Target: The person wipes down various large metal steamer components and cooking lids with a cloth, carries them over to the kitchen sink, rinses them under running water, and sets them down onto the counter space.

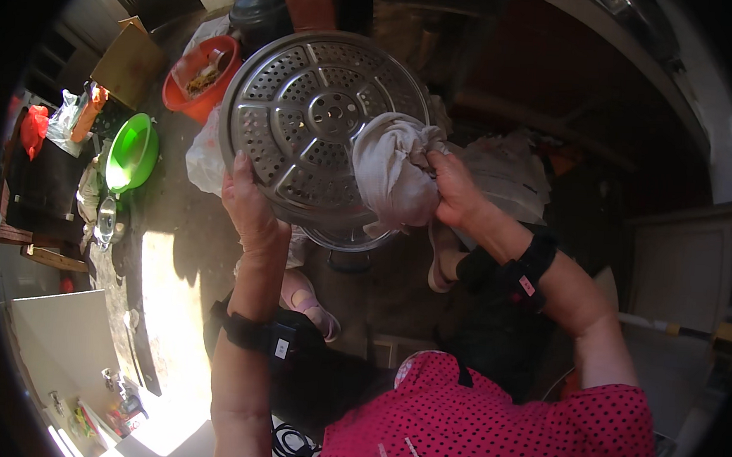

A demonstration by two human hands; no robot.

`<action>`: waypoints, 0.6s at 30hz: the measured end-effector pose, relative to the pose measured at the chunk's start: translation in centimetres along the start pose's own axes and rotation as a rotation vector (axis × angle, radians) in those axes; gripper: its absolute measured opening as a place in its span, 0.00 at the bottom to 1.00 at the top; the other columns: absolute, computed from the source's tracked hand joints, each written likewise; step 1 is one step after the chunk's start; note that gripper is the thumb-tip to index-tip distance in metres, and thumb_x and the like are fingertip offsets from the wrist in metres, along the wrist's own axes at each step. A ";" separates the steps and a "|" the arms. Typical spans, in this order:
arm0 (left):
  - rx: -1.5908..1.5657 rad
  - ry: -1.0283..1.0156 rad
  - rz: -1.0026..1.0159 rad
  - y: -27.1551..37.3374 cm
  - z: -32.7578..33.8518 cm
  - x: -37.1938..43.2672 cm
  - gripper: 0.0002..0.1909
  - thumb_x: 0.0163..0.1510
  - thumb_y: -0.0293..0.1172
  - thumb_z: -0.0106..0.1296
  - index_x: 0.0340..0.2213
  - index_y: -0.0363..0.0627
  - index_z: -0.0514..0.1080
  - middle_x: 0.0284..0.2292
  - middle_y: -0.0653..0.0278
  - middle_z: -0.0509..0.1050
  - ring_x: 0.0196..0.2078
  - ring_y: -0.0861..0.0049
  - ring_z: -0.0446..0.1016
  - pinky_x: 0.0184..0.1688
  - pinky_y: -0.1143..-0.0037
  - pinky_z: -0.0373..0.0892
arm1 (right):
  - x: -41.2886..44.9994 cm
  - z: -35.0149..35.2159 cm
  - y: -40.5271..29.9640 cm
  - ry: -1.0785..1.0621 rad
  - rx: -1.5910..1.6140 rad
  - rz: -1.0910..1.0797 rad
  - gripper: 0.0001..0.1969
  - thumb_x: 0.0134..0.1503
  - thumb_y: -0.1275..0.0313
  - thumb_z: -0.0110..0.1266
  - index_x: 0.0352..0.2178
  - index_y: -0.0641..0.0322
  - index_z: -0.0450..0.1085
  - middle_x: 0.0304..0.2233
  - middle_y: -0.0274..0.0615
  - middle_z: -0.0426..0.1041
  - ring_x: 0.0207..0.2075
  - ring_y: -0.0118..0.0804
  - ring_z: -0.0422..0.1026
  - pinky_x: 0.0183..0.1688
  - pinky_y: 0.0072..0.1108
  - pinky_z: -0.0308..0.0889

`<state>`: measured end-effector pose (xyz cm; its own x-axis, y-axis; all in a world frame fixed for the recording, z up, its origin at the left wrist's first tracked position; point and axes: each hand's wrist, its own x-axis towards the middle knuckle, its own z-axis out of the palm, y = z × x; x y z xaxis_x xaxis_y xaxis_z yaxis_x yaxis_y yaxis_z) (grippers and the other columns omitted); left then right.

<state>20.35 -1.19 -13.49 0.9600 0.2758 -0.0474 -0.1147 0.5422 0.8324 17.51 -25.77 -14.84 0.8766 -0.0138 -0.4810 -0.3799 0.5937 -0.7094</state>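
Observation:
A round stainless-steel steamer tray (292, 156) with many punched holes is held up in front of me. My left hand (249, 207) grips its lower left rim, thumb on the upper face. Bunched in my right hand (455, 186) is a pale cloth (394, 168), which lies over the tray's right side; the fingers are partly hidden by its folds. Below the tray shows the rim of a metal pot (347, 241) with a dark handle, standing low between my feet.
An orange-red basin (178, 88) with scraps in it stands beyond the tray at the left, near a white plastic bag (203, 158). Farther left are a green basin (133, 153) and a cardboard box (126, 64). Crumpled plastic sheeting (505, 174) lies on the right.

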 end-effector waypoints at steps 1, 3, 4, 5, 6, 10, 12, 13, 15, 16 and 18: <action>-0.052 -0.011 -0.001 -0.3 0.5 -0.3 0.14 0.61 0.31 0.41 0.44 0.35 0.67 0.39 0.58 0.74 0.39 0.75 0.75 0.43 0.75 0.72 | -0.1 0.1 0.1 -0.018 0.079 -0.048 0.15 0.59 0.74 0.36 0.45 0.68 0.65 0.42 0.45 0.71 0.43 0.38 0.72 0.49 0.31 0.69; -0.097 -0.025 0.000 -0.2 0.4 -0.6 0.15 0.61 0.31 0.41 0.46 0.36 0.66 0.41 0.59 0.73 0.41 0.74 0.74 0.45 0.74 0.71 | 0.2 -0.5 -0.7 -0.030 0.053 -0.109 0.15 0.59 0.74 0.37 0.45 0.68 0.66 0.43 0.45 0.71 0.44 0.37 0.72 0.49 0.30 0.68; -0.100 -0.132 -0.088 0.2 0.0 -0.8 0.15 0.61 0.32 0.41 0.47 0.37 0.65 0.43 0.60 0.73 0.44 0.74 0.73 0.47 0.73 0.70 | 0.5 -1.0 -1.3 -0.066 0.030 -0.200 0.15 0.59 0.75 0.37 0.45 0.67 0.66 0.43 0.44 0.71 0.44 0.36 0.72 0.49 0.29 0.68; -0.102 -0.237 -0.175 0.6 -0.6 -0.7 0.16 0.61 0.33 0.41 0.48 0.38 0.64 0.44 0.61 0.72 0.46 0.74 0.72 0.50 0.71 0.69 | 1.0 -1.7 -2.1 -0.102 0.007 -0.290 0.15 0.59 0.75 0.37 0.45 0.67 0.66 0.43 0.44 0.71 0.44 0.35 0.71 0.48 0.28 0.68; -0.155 -0.302 -0.291 1.4 -0.9 -0.3 0.17 0.61 0.36 0.41 0.48 0.40 0.65 0.45 0.60 0.72 0.48 0.72 0.70 0.52 0.69 0.66 | 1.6 -3.0 -3.5 -0.143 -0.026 -0.336 0.15 0.59 0.75 0.38 0.45 0.66 0.66 0.42 0.42 0.72 0.43 0.33 0.72 0.47 0.26 0.69; -0.258 -0.597 -0.502 3.7 -1.3 0.6 0.22 0.61 0.46 0.41 0.48 0.42 0.67 0.44 0.58 0.73 0.47 0.70 0.72 0.51 0.67 0.68 | 0.8 -5.7 -7.8 -0.259 -0.266 -0.364 0.12 0.59 0.73 0.42 0.41 0.65 0.70 0.36 0.35 0.74 0.36 0.25 0.73 0.42 0.19 0.69; -0.124 -0.547 -0.606 3.7 -2.2 1.1 0.22 0.61 0.46 0.42 0.47 0.42 0.67 0.43 0.59 0.73 0.45 0.71 0.73 0.47 0.69 0.70 | 1.4 -6.2 -6.9 -0.284 -0.390 -0.308 0.11 0.58 0.73 0.45 0.40 0.65 0.71 0.35 0.33 0.74 0.34 0.23 0.72 0.39 0.18 0.69; 0.004 -0.514 -0.691 3.9 -2.0 1.4 0.21 0.60 0.45 0.43 0.47 0.42 0.67 0.42 0.59 0.74 0.42 0.72 0.75 0.44 0.71 0.73 | 1.7 -5.7 -6.1 -0.277 -0.463 -0.303 0.11 0.58 0.73 0.46 0.39 0.65 0.71 0.33 0.31 0.74 0.33 0.21 0.71 0.38 0.17 0.68; 0.274 -0.470 -0.661 3.2 -1.4 1.3 0.21 0.59 0.44 0.46 0.46 0.40 0.67 0.39 0.61 0.75 0.37 0.76 0.76 0.38 0.76 0.74 | 1.8 -5.3 -5.3 -0.237 -0.529 -0.267 0.10 0.56 0.71 0.50 0.35 0.66 0.73 0.31 0.30 0.75 0.31 0.20 0.70 0.35 0.15 0.66; 0.357 -0.434 -0.606 2.8 -1.4 1.3 0.21 0.58 0.43 0.47 0.45 0.38 0.68 0.37 0.61 0.75 0.36 0.76 0.75 0.38 0.76 0.73 | 2.2 -5.4 -5.0 -0.201 -0.514 -0.317 0.11 0.56 0.70 0.51 0.35 0.67 0.73 0.31 0.31 0.75 0.31 0.20 0.70 0.34 0.15 0.66; 0.439 -0.344 -0.500 2.4 -0.2 0.1 0.19 0.57 0.40 0.50 0.43 0.36 0.69 0.35 0.60 0.75 0.34 0.77 0.74 0.35 0.76 0.71 | 3.2 -6.0 -5.2 -0.162 -0.499 -0.370 0.11 0.56 0.69 0.51 0.35 0.68 0.73 0.31 0.31 0.75 0.30 0.21 0.70 0.34 0.16 0.66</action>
<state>20.15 0.25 -11.61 0.9049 -0.2228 -0.3626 0.3996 0.1511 0.9042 20.51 -33.69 -15.77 0.9947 -0.0014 -0.1024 -0.1014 0.1264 -0.9868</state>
